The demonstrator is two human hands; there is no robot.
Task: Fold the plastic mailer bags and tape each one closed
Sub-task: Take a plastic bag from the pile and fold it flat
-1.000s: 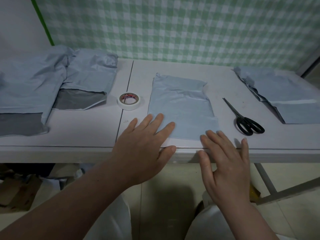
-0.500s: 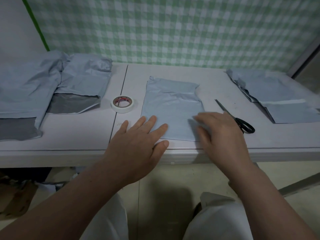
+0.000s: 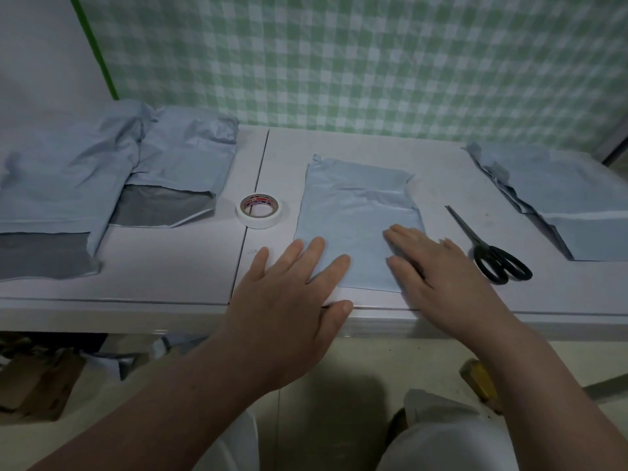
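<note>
At the near edge of the white table (image 3: 163,266), centre of view, a light blue mailer bag (image 3: 356,212) lies flat, its long axis running away from the person. Over its near left corner rests the left hand (image 3: 289,300), fingers straight and spread, gripping nothing; the fingertips lie on the plastic and the thumb lies along the table's front lip. Over the near right corner lies the right hand (image 3: 438,277), likewise flat, palm down and grasping nothing (the corner itself is hidden beneath it). Just left of the bag, apart from it, a roll of white tape (image 3: 259,211) lies flat with its core upward. To the bag's right lie black-handled scissors (image 3: 489,253), blades together and pointing away, near the right hand but not touching it. A crumpled heap of bags (image 3: 68,185) with grey inner faces showing occupies the far left; a neater stack of bags (image 3: 560,198) occupies the far right. Behind hangs a green checked cloth (image 3: 373,62).
</note>
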